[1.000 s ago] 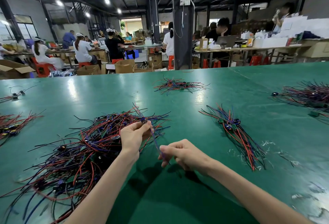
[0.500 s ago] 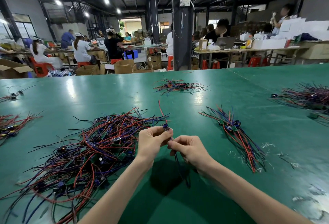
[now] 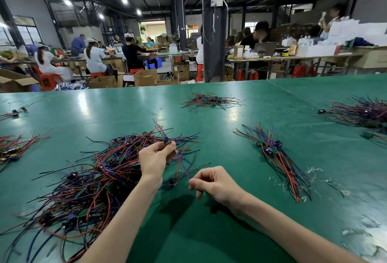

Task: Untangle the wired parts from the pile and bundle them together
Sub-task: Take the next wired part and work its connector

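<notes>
Head view shows the left hand (image 3: pixel 155 160) and right hand (image 3: pixel 217 183) now moved apart, both pinching one wire (image 3: pixel 182 166), seemingly freed from the pile (image 3: pixel 94 179).

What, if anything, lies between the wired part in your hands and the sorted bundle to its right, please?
Nothing visible does. The wired part, pinched by the left hand and right hand, faces only bare green table before the sorted bundle. The tangled pile lies on its other side.
</notes>
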`<state>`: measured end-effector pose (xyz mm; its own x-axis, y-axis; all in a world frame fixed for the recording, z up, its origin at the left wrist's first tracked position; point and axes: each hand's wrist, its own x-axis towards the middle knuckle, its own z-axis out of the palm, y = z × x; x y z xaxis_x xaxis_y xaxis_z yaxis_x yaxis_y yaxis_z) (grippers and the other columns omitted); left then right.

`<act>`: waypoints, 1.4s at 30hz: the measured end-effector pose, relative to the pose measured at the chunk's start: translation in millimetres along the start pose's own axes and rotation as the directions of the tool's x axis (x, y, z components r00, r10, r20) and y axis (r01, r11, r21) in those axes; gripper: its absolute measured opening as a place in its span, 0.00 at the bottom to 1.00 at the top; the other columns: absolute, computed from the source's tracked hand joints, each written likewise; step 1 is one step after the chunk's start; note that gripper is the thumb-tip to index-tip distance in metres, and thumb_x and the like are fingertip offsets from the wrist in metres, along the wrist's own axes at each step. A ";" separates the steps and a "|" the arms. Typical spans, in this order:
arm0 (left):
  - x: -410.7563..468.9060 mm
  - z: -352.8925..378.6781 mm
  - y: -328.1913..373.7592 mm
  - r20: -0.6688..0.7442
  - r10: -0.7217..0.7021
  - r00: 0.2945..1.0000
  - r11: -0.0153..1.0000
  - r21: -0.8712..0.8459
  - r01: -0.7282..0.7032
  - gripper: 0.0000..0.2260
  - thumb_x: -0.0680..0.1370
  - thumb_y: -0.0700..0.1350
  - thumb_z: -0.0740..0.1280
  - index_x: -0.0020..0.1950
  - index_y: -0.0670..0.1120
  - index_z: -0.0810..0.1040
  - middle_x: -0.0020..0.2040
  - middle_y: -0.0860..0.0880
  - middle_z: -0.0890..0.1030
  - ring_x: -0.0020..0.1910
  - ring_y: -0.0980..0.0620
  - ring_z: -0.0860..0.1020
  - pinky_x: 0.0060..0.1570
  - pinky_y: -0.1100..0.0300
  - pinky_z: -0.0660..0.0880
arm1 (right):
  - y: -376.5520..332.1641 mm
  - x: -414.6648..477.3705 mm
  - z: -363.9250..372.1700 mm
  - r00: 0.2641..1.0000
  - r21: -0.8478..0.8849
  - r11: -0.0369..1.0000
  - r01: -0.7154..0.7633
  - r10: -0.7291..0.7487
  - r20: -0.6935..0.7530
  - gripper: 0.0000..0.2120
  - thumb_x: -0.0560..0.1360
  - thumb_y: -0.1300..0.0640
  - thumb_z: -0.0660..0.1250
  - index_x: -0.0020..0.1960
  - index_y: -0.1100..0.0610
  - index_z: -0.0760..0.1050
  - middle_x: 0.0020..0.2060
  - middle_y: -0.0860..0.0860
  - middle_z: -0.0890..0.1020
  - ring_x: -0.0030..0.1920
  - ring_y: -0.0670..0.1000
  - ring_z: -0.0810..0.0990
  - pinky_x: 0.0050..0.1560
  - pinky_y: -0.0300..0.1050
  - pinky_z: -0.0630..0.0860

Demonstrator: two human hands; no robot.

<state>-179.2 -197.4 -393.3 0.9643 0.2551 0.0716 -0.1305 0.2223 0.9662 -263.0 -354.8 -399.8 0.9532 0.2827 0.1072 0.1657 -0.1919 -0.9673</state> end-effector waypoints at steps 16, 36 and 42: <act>5.5 -1.2 -4.4 -0.029 0.094 0.995 0.992 0.090 -0.091 0.02 0.71 0.38 0.74 0.39 0.42 0.83 0.33 0.47 0.83 0.32 0.53 0.80 0.38 0.63 0.79 | -6.9 3.5 -5.0 0.967 0.217 0.943 -0.253 0.249 0.047 0.10 0.78 0.60 0.64 0.39 0.61 0.75 0.23 0.51 0.76 0.15 0.42 0.57 0.17 0.31 0.53; -41.6 36.1 -13.0 0.308 -0.050 0.950 0.998 0.046 0.038 0.03 0.74 0.37 0.71 0.46 0.39 0.81 0.39 0.44 0.82 0.36 0.53 0.79 0.39 0.64 0.79 | -8.7 19.5 -64.7 0.926 0.005 0.998 -0.065 0.063 -0.373 0.07 0.75 0.63 0.67 0.39 0.58 0.76 0.30 0.54 0.81 0.18 0.44 0.70 0.16 0.34 0.63; -30.0 19.9 -7.6 0.281 0.289 0.915 0.572 0.716 -0.400 0.05 0.77 0.44 0.67 0.49 0.45 0.81 0.41 0.52 0.82 0.40 0.55 0.79 0.45 0.64 0.75 | 5.5 12.6 -140.0 0.724 -0.318 0.863 -0.392 0.076 -0.686 0.09 0.73 0.62 0.67 0.35 0.59 0.78 0.29 0.54 0.82 0.24 0.50 0.78 0.27 0.38 0.74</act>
<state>-202.6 -225.5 -397.9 0.9096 0.0334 0.4140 -0.2954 -0.6489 0.7012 -214.7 -483.8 -371.6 0.8761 -0.4545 0.1612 -0.1503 -0.5750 -0.8043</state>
